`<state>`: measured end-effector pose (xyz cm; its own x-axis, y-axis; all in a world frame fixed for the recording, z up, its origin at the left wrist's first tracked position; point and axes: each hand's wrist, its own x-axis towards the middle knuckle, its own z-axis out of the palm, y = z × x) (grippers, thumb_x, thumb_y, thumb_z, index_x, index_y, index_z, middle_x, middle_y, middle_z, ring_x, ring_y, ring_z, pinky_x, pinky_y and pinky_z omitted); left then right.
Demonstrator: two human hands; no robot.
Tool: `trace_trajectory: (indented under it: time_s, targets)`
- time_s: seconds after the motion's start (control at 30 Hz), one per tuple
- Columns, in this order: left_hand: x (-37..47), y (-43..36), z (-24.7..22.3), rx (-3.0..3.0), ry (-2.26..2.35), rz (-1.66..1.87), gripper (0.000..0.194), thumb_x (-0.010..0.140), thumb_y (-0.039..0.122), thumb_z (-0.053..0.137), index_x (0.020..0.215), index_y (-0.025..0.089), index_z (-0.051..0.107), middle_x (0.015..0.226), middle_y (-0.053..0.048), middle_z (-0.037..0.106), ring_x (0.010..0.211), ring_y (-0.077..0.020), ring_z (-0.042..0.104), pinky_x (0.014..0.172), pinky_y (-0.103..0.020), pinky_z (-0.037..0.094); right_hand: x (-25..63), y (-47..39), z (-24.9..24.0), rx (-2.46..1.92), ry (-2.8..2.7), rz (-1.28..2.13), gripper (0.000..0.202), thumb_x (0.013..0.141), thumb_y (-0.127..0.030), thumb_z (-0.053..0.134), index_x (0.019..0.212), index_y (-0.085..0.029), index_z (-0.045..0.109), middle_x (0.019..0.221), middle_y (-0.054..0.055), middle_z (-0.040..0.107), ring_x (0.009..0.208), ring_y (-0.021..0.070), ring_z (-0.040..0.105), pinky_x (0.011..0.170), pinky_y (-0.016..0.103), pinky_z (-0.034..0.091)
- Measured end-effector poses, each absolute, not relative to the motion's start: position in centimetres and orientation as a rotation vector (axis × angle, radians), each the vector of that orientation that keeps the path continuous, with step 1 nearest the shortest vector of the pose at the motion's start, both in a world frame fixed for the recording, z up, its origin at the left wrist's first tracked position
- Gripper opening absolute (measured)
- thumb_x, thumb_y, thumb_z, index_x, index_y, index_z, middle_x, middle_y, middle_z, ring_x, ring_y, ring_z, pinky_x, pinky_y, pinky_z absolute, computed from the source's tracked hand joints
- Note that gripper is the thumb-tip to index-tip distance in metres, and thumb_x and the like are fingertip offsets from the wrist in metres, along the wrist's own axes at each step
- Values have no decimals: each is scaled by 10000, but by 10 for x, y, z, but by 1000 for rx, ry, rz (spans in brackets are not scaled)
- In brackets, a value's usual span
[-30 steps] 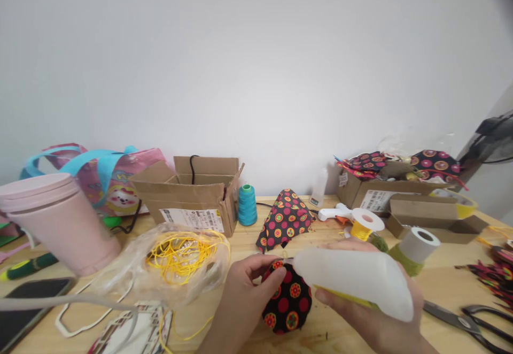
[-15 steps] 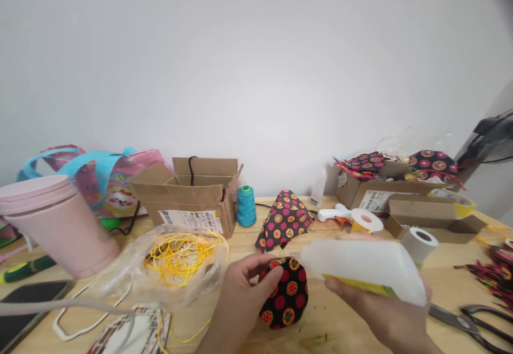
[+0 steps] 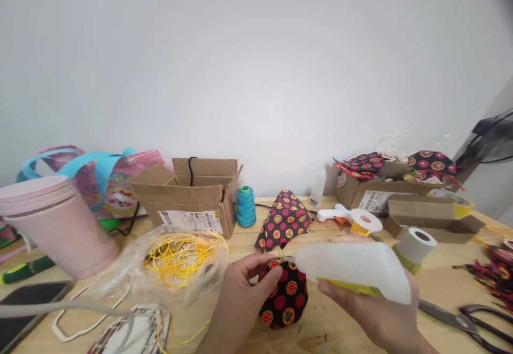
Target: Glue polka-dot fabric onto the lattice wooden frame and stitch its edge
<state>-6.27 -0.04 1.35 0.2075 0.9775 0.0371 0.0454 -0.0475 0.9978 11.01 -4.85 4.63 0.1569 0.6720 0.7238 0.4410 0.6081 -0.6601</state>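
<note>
Between the thumb and fingers of my left hand (image 3: pixel 244 295) is a round black fabric piece (image 3: pixel 286 298) with red and orange flower dots, held upright just above the table. A small yellowish loop shows at its top edge. My right hand (image 3: pixel 372 306) is wrapped round a white translucent squeeze bottle (image 3: pixel 348 266) with a yellow label. The bottle lies nearly level, its nozzle end pointing left at the top edge of the fabric piece. Whether the tip touches the fabric is hard to tell. Behind both lies a folded scrap of matching fabric (image 3: pixel 285 220).
Left stand a pink tumbler (image 3: pixel 60 231), a cardboard box (image 3: pixel 192 199) and a bag of yellow cord (image 3: pixel 182 260). A teal thread spool (image 3: pixel 246 207) is at the back. On the right are a white glue gun (image 3: pixel 332 212), a white tape roll (image 3: pixel 417 244) and black scissors (image 3: pixel 457 319).
My right hand has brought the bottle slightly left, so its nozzle end is now at the fabric piece's top edge. My left hand and the fabric piece have stayed put.
</note>
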Motion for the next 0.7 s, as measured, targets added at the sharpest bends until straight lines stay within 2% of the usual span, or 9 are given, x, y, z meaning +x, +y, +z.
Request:
trace_trajectory:
  time_s: [0.2, 0.33, 0.47, 0.6, 0.7]
  targets:
    - [-62, -1, 13, 1404, 1126, 1070, 150, 644, 250, 658, 765, 175, 705, 769, -46, 726, 717, -195, 639, 648, -258, 508, 110, -49, 43, -952, -1500, 256, 369, 577, -228, 734, 900, -274, 561, 818, 14, 670, 725, 242, 624, 676, 353, 520]
    - [-62, -1, 12, 1436, 1109, 1069, 144, 665, 259, 646, 782, 199, 705, 783, -28, 723, 729, -183, 634, 659, -246, 501, 110, -49, 44, -956, -1550, 173, 393, 574, -235, 730, 922, -272, 552, 827, 12, 666, 648, 215, 621, 628, 331, 523]
    - [-63, -1, 12, 1425, 1090, 1072, 137, 671, 265, 644, 786, 221, 705, 774, -8, 723, 725, -167, 633, 642, -220, 496, 111, -49, 47, -956, -1582, 114, 410, 576, -223, 727, 938, -280, 544, 835, -5, 661, 689, 201, 627, 626, 293, 520]
    - [-64, -1, 11, 1400, 1070, 1068, 137, 668, 266, 648, 782, 215, 703, 774, -9, 722, 725, -170, 633, 648, -227, 498, 115, -49, 47, -979, -1573, 49, 392, 583, -228, 714, 934, -268, 545, 832, 5, 672, 700, 221, 634, 646, 324, 522]
    - [-65, -1, 12, 1408, 1066, 1069, 135, 666, 265, 648, 777, 210, 703, 772, -14, 721, 727, -174, 628, 650, -234, 495, 114, -49, 45, -1046, -1485, 72, 338, 554, -283, 729, 861, -264, 589, 786, 8, 683, 689, 241, 633, 659, 357, 526]
